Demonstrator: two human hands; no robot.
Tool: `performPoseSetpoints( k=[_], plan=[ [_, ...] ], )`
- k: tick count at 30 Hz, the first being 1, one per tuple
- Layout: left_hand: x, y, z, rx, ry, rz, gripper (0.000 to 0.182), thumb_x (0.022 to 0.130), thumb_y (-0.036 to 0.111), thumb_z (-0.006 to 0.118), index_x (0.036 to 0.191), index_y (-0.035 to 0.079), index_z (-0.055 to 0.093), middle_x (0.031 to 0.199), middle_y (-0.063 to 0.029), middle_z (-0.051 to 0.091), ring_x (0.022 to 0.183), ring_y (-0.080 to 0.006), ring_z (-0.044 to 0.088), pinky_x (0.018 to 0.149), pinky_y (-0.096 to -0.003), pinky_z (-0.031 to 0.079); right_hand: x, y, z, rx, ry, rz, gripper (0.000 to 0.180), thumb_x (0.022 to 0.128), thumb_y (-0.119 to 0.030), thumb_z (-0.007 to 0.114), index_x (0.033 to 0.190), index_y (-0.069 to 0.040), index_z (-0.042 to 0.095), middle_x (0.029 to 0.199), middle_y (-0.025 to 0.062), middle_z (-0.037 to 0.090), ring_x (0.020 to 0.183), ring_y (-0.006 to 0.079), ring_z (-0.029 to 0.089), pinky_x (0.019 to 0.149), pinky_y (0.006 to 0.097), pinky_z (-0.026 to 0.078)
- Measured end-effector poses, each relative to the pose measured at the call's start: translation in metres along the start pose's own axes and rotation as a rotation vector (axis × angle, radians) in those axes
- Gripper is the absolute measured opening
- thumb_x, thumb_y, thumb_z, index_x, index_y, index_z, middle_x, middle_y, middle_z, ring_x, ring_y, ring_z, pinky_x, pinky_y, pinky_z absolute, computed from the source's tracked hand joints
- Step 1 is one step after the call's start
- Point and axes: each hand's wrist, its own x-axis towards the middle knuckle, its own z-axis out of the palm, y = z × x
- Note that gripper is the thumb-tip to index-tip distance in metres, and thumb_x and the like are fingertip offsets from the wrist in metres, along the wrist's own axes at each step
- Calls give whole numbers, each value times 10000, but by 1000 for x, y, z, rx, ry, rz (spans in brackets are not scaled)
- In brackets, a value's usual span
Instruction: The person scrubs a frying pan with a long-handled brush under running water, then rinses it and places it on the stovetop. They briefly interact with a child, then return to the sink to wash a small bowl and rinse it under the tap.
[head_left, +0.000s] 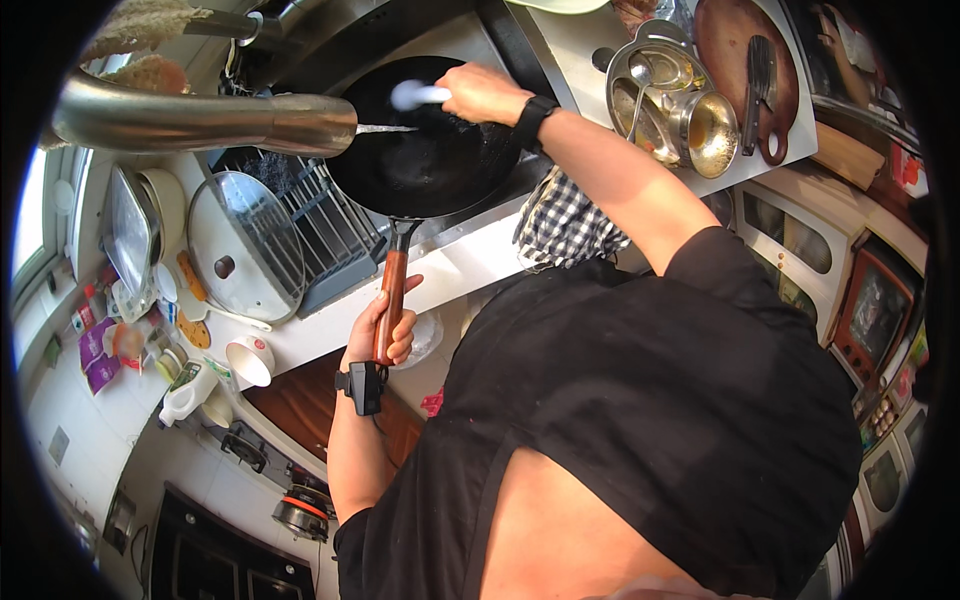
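A black wok (427, 169) lies over the sink, tilted, with its wooden handle (391, 292) towards me. My left hand (382, 326) is wrapped around that handle. Over the wok's far side, my right hand (480, 94) grips a white brush or scrubber (412, 95), blurred, its exact kind unclear. From the metal faucet (315, 124) on the left, a thin stream of water (386, 129) runs into the wok.
A drying rack (337, 217) and a glass lid (247, 247) stand left of the wok. A checked cloth (566, 221) hangs at the counter's front edge. Right of the sink are a metal tray (622, 112) with a spoon and dishes, and a round board (720, 45) with knives. A white bowl (250, 360) sits near the left corner.
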Motion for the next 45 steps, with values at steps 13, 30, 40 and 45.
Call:
performPoseSetpoints(
  k=[13,30,40,45],
  plan=[
    [7,-5,-7,111,22,35,656,977,462,437,1483,82,264,594,-37,451,343,-120,389,315,-268,353,-21,17,-27,-194,-112,156,282,795,-161,678,1069,-92,693,930,159,695,901,345,668,758,438,527],
    [9,25,16,660,367,95,568,850,208,665,1316,1,415,829,-61,577,644,-135,617,501,-248,509,-94,29,-57,-141,145,-2,304,802,-180,625,1072,-52,676,882,183,679,849,371,648,740,440,510],
    [19,15,30,1059,578,164,432,819,112,652,1172,-56,469,754,-45,559,550,-119,561,460,-264,465,-165,19,-63,361,467,21,428,871,-201,664,1249,-12,594,973,175,701,833,205,670,772,307,500],
    [7,23,27,720,364,158,365,837,76,611,1154,-29,463,716,-22,517,523,-90,515,440,-242,456,-196,7,-76,605,603,-37,448,885,-210,671,1287,-33,581,987,59,681,862,84,579,796,253,475]
  ],
)
